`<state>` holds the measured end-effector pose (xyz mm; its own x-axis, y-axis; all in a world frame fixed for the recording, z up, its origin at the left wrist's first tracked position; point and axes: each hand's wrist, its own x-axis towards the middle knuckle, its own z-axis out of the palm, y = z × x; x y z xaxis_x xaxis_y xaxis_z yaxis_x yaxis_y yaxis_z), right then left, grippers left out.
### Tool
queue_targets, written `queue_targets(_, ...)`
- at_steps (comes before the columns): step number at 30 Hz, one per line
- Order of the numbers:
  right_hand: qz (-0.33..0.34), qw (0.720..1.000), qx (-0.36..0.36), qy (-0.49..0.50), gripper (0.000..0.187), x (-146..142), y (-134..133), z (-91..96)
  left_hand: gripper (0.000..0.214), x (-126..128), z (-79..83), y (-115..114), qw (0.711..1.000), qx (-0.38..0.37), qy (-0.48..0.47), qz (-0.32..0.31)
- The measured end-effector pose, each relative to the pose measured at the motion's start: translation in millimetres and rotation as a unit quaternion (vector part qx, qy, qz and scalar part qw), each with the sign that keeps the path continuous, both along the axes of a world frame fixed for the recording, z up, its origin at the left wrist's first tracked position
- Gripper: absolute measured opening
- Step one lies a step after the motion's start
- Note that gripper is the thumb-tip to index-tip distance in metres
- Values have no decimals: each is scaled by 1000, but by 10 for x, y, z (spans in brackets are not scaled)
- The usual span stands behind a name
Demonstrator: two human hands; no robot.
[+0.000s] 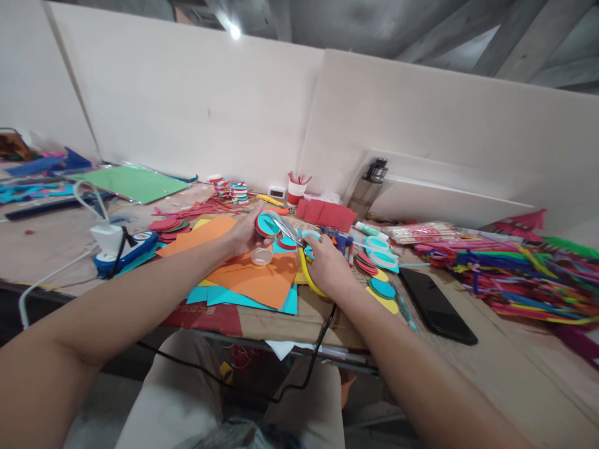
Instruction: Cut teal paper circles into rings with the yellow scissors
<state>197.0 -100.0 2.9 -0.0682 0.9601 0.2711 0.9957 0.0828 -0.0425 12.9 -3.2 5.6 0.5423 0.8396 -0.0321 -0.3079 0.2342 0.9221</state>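
Note:
My left hand [246, 234] pinches a round paper disc [267, 224], teal in the middle with a red rim, held up over the table. My right hand [327, 265] is closed round the yellow handles of scissors [289, 232], whose metal blades reach the disc's right edge. Under both hands lie orange paper sheets [262, 280] on teal sheets. A small clear plastic cup [261, 256] sits just below my left hand.
Cut discs [381, 288] and a black phone [437, 305] lie to the right, beside a heap of coloured pipe cleaners [524, 277]. A blue glue gun [126, 249] and white charger sit on the left. A green sheet [133, 183], red cup and bottle stand by the white wall panels.

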Motion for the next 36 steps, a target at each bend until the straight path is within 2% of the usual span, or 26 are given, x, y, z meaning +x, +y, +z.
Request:
queue_targets(5, -16, 1000, -14, -18, 40, -5, -13, 25, 71, -12, -3, 27, 1000, -5, -4, -12)
queue_targets(18, -5, 1000, -15, -7, 47, -3, -13, 38, 75, -63, 29, 55, 999, -29, -4, -17)
queue_targets(26, -12, 1000, -12, -7, 37, 1, -10, 36, 71, -26, 36, 25, 999, -8, -44, 25)
queue_targets(32, -16, 1000, -5, -19, 33, 14, -14, 20, 64, 5, -41, 34, 998, -35, -56, 24)
queue_targets(36, -27, 999, -6, -27, 31, 17, -10, 18, 63, 34, -29, -16, 997, -46, -65, 16)
